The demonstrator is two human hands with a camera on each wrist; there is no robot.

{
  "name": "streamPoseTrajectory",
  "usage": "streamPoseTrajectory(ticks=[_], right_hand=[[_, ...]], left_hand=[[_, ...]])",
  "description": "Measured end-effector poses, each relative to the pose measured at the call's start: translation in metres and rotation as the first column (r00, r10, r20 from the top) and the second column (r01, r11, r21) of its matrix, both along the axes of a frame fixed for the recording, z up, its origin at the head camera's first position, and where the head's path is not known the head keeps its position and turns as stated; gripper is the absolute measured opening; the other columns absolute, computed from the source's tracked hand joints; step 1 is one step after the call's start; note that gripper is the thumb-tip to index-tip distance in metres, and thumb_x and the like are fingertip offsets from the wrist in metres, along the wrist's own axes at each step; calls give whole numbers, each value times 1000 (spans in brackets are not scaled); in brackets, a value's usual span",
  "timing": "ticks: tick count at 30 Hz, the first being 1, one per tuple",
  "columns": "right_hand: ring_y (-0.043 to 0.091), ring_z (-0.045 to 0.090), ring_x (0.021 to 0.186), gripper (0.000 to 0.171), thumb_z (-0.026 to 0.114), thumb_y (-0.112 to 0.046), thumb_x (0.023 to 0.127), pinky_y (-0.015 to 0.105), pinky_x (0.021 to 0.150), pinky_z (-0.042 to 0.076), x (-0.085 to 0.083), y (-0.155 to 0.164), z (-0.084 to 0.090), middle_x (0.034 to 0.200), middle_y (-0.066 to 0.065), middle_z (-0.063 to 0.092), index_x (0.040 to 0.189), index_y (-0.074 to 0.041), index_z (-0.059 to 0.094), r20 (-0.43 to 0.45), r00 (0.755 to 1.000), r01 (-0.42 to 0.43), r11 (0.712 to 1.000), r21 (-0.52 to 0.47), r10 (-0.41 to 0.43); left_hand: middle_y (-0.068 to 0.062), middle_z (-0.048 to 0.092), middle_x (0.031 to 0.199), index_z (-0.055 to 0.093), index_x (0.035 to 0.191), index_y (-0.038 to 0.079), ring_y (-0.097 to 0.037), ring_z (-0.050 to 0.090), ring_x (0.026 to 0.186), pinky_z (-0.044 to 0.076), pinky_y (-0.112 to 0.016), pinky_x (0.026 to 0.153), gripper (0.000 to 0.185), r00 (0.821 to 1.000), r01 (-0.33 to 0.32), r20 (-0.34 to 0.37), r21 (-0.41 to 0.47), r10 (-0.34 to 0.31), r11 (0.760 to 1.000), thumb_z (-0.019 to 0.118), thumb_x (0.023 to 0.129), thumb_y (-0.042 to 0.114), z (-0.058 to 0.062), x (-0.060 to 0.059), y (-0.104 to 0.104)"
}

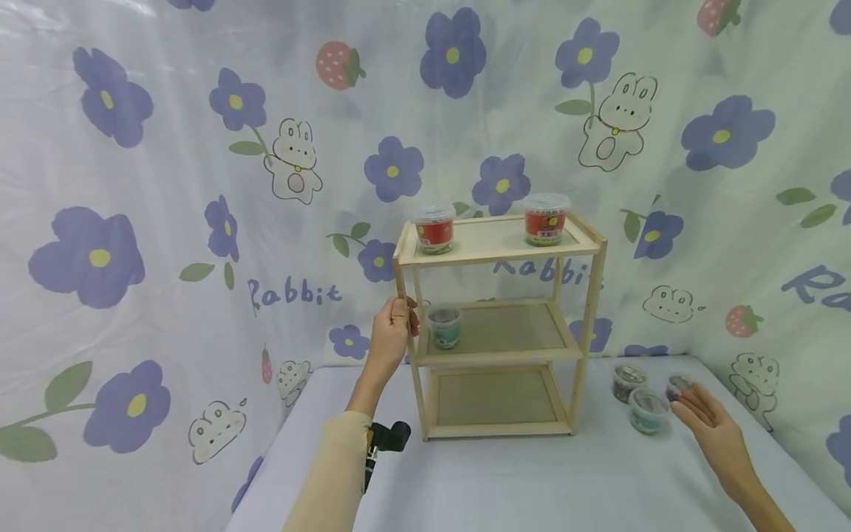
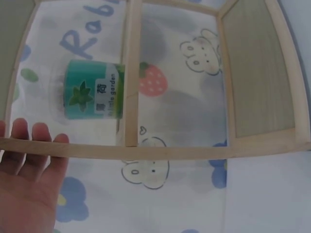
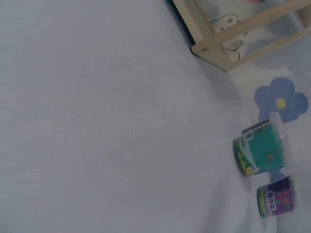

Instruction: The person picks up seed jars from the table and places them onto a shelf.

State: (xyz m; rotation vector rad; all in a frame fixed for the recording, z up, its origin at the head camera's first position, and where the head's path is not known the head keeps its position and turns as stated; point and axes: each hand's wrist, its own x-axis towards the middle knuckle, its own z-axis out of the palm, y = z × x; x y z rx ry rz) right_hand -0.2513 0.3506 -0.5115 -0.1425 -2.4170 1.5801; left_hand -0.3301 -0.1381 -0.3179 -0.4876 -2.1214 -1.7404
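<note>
Gripping the rack (image 1: 512,329) by its left front post with the left hand (image 1: 394,329); holding the right hand (image 1: 721,440) out over the right of the table (image 1: 505,484), with fingers extended, just beside a purple cup (image 1: 674,388); impossible to tell whether touching it; with a teal cup (image 1: 648,414) and a second purple cup (image 1: 628,383) near it, upright, right of the rack; with a red cup (image 1: 435,233) at the left of the top shelf and another red cup (image 1: 545,224) at the right; with another teal cup (image 1: 445,330) upright on the middle shelf, near the left hand.
</note>
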Motion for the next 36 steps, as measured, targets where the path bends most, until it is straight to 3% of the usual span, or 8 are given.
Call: streamPoseTrajectory(ticks=[4,7,9,13,16,26,32,36], right_hand=[[9,23,147,85,47,-46,103,-4,89,27,-9,7,-8,159,27,16,157,-3,-2,59,998,10,1000,16,-11],[42,18,146,88,46,-50,102,-4,88,26,-16,12,-14,159,30,13,156,-4,-7,118,993,-5,1000,13,3],[49,17,143,90,46,-50,102,-1,93,26,-20,13,-17,158,31,10,155,-3,-9,153,988,-21,1000,13,19],[54,15,142,93,46,-51,102,35,117,26,-30,10,-23,157,35,4,153,2,-11,189,981,-47,999,1,46],[56,13,141,94,45,-51,102,63,113,20,-39,6,-26,156,38,3,152,5,-12,194,979,-53,999,-10,54],[50,-2,146,96,40,-60,100,60,117,12,-61,2,-40,158,30,-11,153,0,-12,279,960,-3,997,-74,24],[48,1,147,93,43,-55,99,57,118,12,-68,-5,-49,158,32,-3,154,4,-2,218,974,93,990,-110,-67],[44,1,148,89,47,-53,99,54,120,10,-70,-9,-53,161,28,-1,156,3,5,175,977,152,976,-154,-125]], left_hand=[[-38,55,85,56,102,-5,-50,56,76,54,-47,70,39,1000,-11,-17,8,12,1000,30,110,24,-11,-16,-3],[-34,56,83,57,101,-3,-43,58,73,55,-43,68,40,999,-35,-27,1,35,999,31,110,26,-15,-20,-3],[-31,57,81,57,101,-2,-39,59,71,54,-41,67,40,998,-48,-31,-6,47,999,32,110,28,-16,-21,-3],[-26,57,80,58,100,-1,-33,59,69,54,-37,66,41,998,-54,-43,-8,53,999,32,110,30,-17,-21,-4],[-26,57,79,59,100,0,-31,58,68,53,-35,65,41,997,-53,-52,-4,53,999,33,110,31,-17,-21,-4],[-33,57,85,59,105,-2,-46,57,76,52,-43,71,44,999,-27,-21,-8,27,1000,32,110,33,-17,-19,-6],[-40,54,89,57,106,-6,-55,55,81,51,-56,77,41,1000,7,4,-12,-6,1000,30,110,25,-5,-9,-4],[-39,54,87,56,104,-7,-54,55,79,52,-52,75,38,1000,9,-9,-29,-10,1000,30,110,21,3,0,-1]])
